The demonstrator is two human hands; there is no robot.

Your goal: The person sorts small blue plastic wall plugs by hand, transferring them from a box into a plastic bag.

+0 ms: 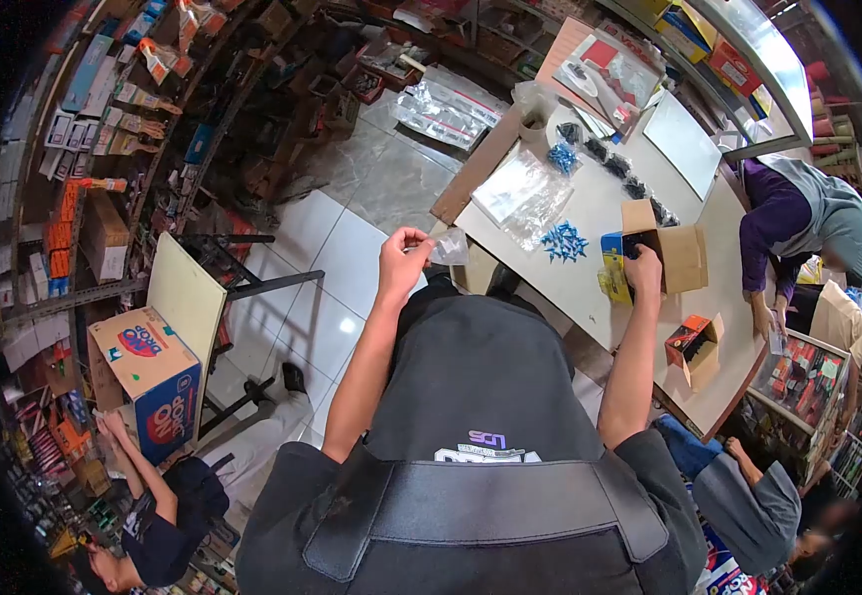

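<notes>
My left hand [406,262] is raised in front of my body, thumb and fingers pinching a small clear plastic bag [450,247]. My right hand [643,273] reaches into the mouth of an open blue and yellow cardboard box [690,256] with dark contents. Its fingers are curled, and their tips are hidden in the box. A pile of small blue pieces [563,243] lies on the table left of the box, with a smaller blue pile [562,157] farther back. Clear plastic bags [530,213] lie beside these piles.
The pale table [605,203] also bears a row of black-filled packets [634,186] and a small open box [694,349]. A person in purple sleeves [776,213] is at its right. Another person [168,516] handles things near a large carton [158,377] at left. Shelves [119,139] line the left.
</notes>
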